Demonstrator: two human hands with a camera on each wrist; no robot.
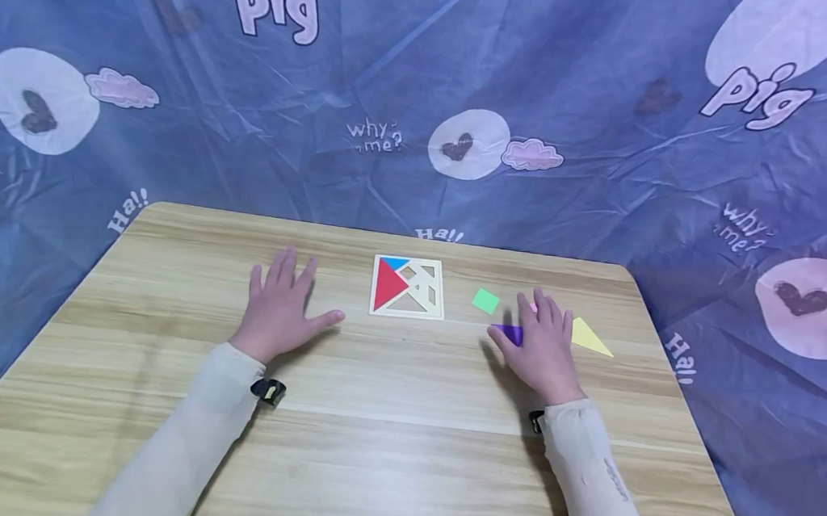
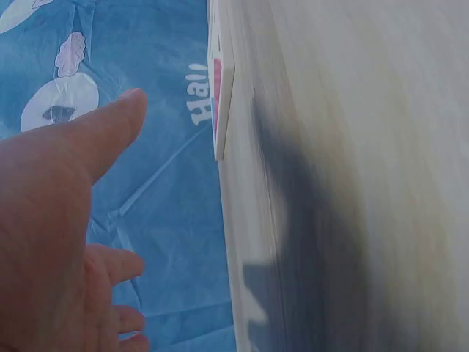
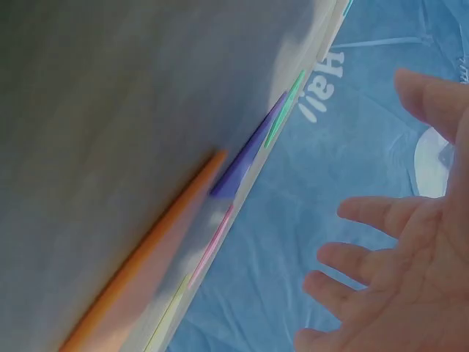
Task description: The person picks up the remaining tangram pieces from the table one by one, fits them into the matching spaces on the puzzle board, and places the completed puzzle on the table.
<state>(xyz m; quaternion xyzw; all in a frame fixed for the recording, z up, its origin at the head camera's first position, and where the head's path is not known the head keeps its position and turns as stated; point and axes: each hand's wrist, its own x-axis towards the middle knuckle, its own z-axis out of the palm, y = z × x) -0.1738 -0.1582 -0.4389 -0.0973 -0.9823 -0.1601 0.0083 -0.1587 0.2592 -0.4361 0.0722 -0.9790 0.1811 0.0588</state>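
A white tangram tray [image 1: 426, 316] lies on the table between the hands. A red triangle [image 1: 389, 285] and a blue triangle [image 1: 394, 264] sit in its recesses; its other recesses show bare. My left hand [image 1: 280, 310], fingers spread, is left of the tray and holds nothing. With fingers apart, my right hand [image 1: 542, 347] hovers above loose tangram pieces. Near it lie a purple piece [image 1: 509, 333], a green square [image 1: 485, 301], a mostly covered pink piece [image 1: 533, 307] and a yellow triangle [image 1: 589, 337]. An orange piece [image 3: 146, 249] shows only in the right wrist view.
The wooden table [image 1: 369, 449] has its far edge just behind the tray. A blue printed cloth [image 1: 370, 68] hangs behind and beside the table. Small black devices sit at both wrists, over pale sleeves [image 1: 181, 434].
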